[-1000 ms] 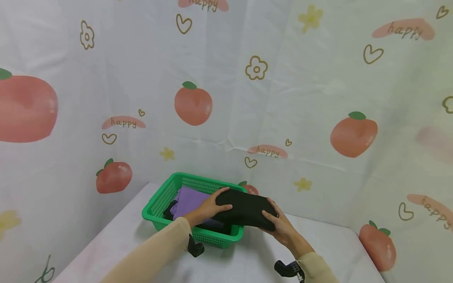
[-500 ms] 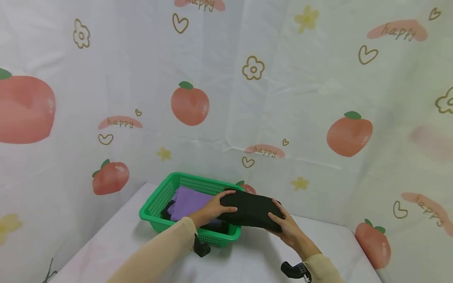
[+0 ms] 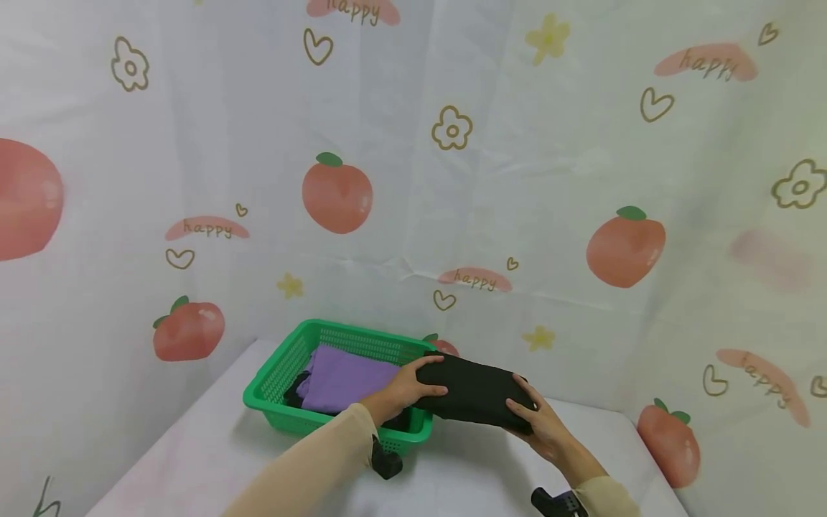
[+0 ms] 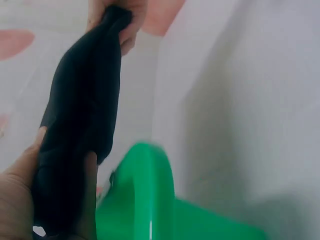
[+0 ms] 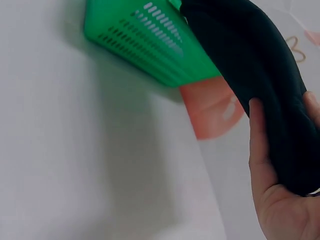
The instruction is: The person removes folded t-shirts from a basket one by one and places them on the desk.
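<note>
Between my two hands hangs a folded black cloth (image 3: 478, 391), thick and soft, held above the table at the right end of a green basket (image 3: 265, 411). My left hand (image 3: 407, 388) grips its left end over the basket's rim, thumb on the near side. At the other end my right hand (image 3: 543, 424) holds it, fingers and thumb on both faces, as the right wrist view shows on the black cloth (image 5: 260, 65). Inside the basket lies a folded purple cloth (image 3: 349, 377) with a dark cloth (image 3: 293, 391) partly under it.
The white table (image 3: 465, 474) carries the basket at its back left. Behind it rises a white curtain (image 3: 400, 201) printed with peaches, hearts and flowers. A small black camera (image 3: 385, 459) sits on the left wrist, another black camera (image 3: 552, 502) on the right.
Both hands have carried the black cloth a little to the right, away from the basket. More of the purple cloth shows now. The head view has shifted slightly.
</note>
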### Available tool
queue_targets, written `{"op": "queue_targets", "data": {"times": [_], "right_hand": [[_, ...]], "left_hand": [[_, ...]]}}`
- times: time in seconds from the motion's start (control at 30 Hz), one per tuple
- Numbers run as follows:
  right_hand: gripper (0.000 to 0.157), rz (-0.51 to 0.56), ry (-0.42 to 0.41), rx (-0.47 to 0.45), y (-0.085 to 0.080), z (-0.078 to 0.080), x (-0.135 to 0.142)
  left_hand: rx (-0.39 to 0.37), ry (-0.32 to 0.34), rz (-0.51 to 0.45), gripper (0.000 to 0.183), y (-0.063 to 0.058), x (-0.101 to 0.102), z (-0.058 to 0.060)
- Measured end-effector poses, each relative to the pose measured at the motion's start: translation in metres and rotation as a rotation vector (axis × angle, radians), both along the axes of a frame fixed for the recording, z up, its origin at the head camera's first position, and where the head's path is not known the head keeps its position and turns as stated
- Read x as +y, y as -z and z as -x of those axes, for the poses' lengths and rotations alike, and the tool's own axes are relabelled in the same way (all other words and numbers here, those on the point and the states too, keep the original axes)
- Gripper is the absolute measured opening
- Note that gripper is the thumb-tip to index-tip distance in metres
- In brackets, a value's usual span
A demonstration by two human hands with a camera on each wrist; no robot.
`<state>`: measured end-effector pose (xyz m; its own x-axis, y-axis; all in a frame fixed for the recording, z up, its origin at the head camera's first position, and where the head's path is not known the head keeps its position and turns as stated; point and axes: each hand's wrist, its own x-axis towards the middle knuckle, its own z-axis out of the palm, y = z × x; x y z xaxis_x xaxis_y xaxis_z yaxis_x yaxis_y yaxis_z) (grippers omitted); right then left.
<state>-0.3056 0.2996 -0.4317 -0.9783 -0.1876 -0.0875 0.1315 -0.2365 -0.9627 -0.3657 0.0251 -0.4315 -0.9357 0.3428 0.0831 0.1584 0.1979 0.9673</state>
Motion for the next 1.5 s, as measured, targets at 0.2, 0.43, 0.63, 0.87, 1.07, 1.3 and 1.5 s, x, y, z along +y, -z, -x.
{"op": "queue_targets", "data": {"times": [0.2, 0.43, 0.63, 0.87, 1.07, 1.3, 1.5], "right_hand": [[0.066, -0.048, 0.070, 0.001, 0.004, -0.006, 0.015], [0.067, -0.053, 0.095, 0.009, 0.004, -0.007, 0.025], [0.067, -0.022, 0.158, -0.003, 0.011, -0.003, 0.037], [0.067, -0.016, 0.209, -0.012, 0.020, -0.001, 0.052], [0.069, -0.043, 0.223, -0.019, 0.029, -0.001, 0.061], [0.069, -0.059, 0.251, -0.035, 0.044, -0.002, 0.065], [0.068, -0.114, 0.293, -0.037, 0.055, -0.003, 0.067]], "left_hand": [[0.000, -0.017, 0.011, 0.064, 0.001, 0.020, -0.003], [0.012, -0.059, 0.027, 0.061, 0.005, 0.035, -0.006], [0.031, -0.110, 0.022, 0.060, 0.007, 0.054, -0.009], [0.040, -0.175, 0.058, 0.058, 0.007, 0.077, -0.015], [0.026, -0.205, 0.029, 0.056, 0.016, 0.088, -0.022], [0.024, -0.298, 0.000, 0.057, 0.036, 0.101, -0.022], [0.025, -0.345, -0.024, 0.057, 0.050, 0.113, -0.026]]}}
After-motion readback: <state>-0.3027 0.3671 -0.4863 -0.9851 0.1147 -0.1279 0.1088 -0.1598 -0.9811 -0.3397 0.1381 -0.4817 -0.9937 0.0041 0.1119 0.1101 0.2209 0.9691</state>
